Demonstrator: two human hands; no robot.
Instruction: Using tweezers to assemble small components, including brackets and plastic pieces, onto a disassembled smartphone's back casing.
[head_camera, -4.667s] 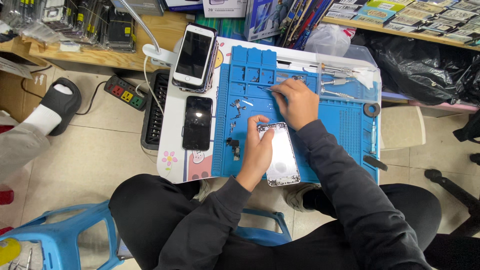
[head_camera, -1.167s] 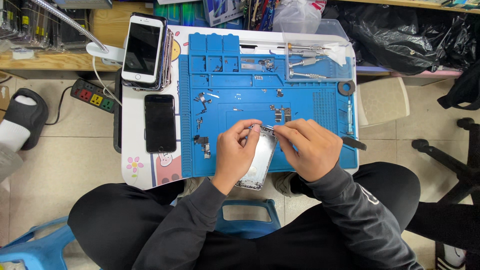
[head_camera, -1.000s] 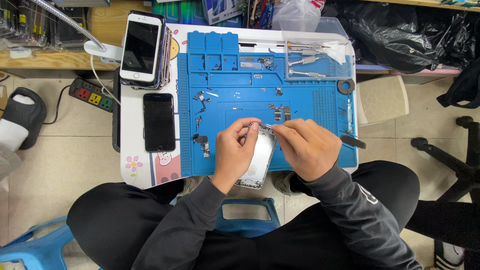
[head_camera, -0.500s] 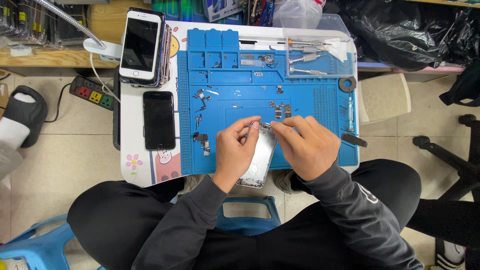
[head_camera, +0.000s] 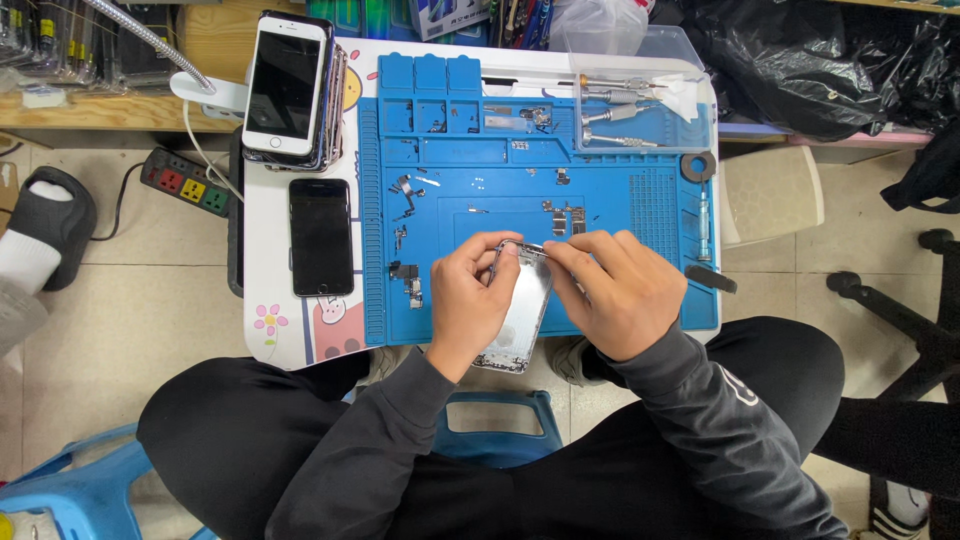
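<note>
both hands work on a silver phone shell (head_camera: 520, 318) at the near edge of the blue mat (head_camera: 620, 290).
the left hand (head_camera: 468, 300) grips the shell's left side; the right hand (head_camera: 612, 290) pinches at its top end, and what is in that grip i cannot tell. little parts (head_camera: 405, 240) already lie loose on the mat, so it looks well taken apart, not rebuilt. the shell's bottom pokes over the tabletop (head_camera: 275, 320) edge. open mat sits above; a black phone (head_camera: 321, 236) lies well apart.
</note>
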